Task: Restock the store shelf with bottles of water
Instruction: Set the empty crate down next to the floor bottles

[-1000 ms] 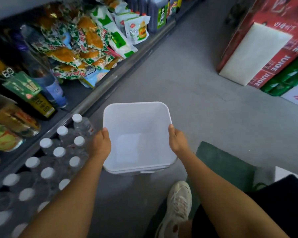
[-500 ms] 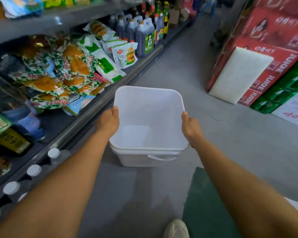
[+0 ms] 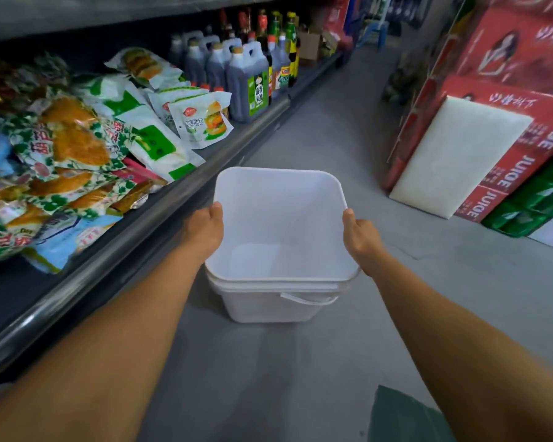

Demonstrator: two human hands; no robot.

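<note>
Above the aisle floor [image 3: 348, 148], left hand [image 3: 205, 231] and right hand [image 3: 361, 237] grip the white bucket [image 3: 278, 218] rim.

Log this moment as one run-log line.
left hand: grips rim | right hand: grips rim | white square plastic bucket: empty, held above floor | water bottles: none visible

Both bare forearms are extended forward and slightly inward. The left hand [image 3: 205, 231] is closed over the left rim of a white bucket [image 3: 278, 301], thumb laid on top of the rim, fingers hidden beneath. The right hand [image 3: 361, 237] is clamped on the right rim likewise, thumb uppermost, fingers concealed below the rim.
</note>
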